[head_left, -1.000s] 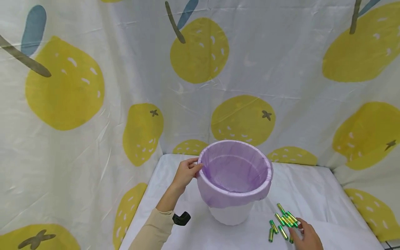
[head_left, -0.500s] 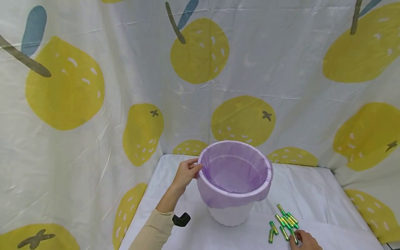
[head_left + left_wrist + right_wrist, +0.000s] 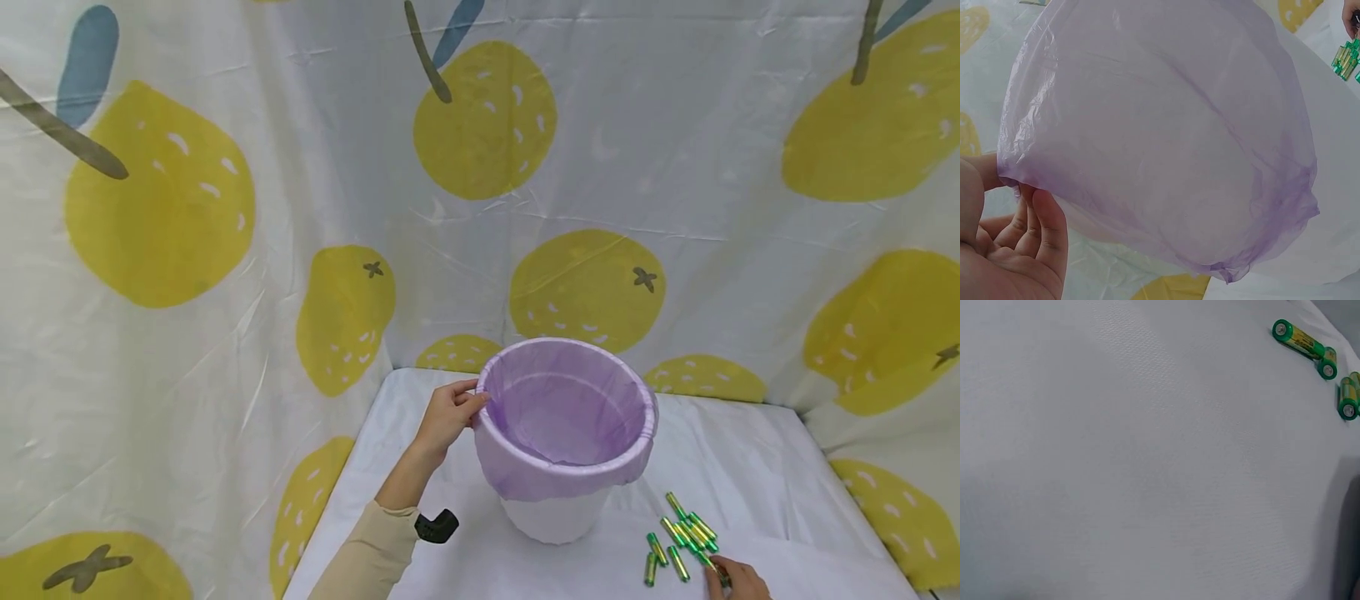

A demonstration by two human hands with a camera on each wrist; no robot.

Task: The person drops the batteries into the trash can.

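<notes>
The left hand (image 3: pixel 447 414) curls its fingers (image 3: pixel 1047 231) over the left rim of a white bin (image 3: pixel 555 517), lined with a thin, crinkled purple bag (image 3: pixel 558 417) folded over the edge; nothing shows inside. Right of it, green-and-gold batteries (image 3: pixel 681 533) lie clustered on the white tablecloth (image 3: pixel 750 475). The right hand (image 3: pixel 738 579) pinches the nearest one.

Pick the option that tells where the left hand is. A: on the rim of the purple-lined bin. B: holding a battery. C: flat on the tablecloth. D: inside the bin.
A: in the head view the left hand grips the rim of the bin, its fingers curled against the purple liner.
</notes>
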